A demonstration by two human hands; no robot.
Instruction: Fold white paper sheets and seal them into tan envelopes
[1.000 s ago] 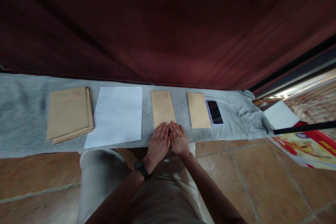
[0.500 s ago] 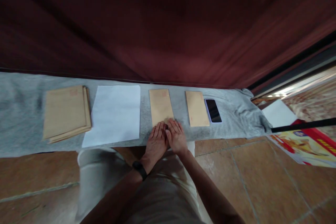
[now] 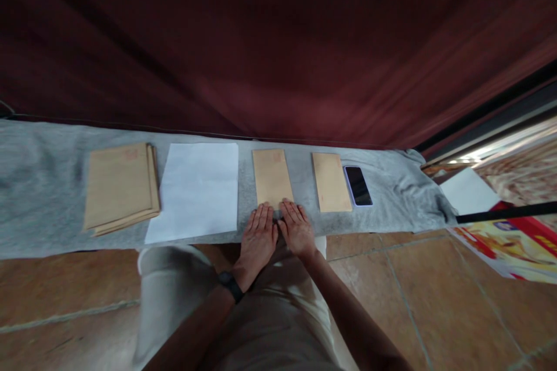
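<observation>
A brown paper envelope (image 3: pixel 272 177) lies in front of me on the grey cloth, its near end under or beside my fingertips. My left hand (image 3: pixel 258 237) rests flat with fingers stretched out at the envelope's near left corner. At the near right corner lies my right hand (image 3: pixel 298 231), also flat, with its fingers extended. The two thumbs come close together between them. Neither hand grips anything. A second brown envelope (image 3: pixel 331 182) lies to the right, apart from both hands.
Left of the hands is white paper (image 3: pixel 195 191), then a stack of brown envelopes (image 3: pixel 119 185). A phone (image 3: pixel 358 186) lies beside the right envelope. Dark red fabric (image 3: pixel 270 58) rises behind the grey cloth (image 3: pixel 395 191). A printed box (image 3: pixel 517 246) sits at the far right.
My hands have moved slightly apart at the envelope's near end, their fingers still flat. The whole view has shifted a little, so things appear further right.
</observation>
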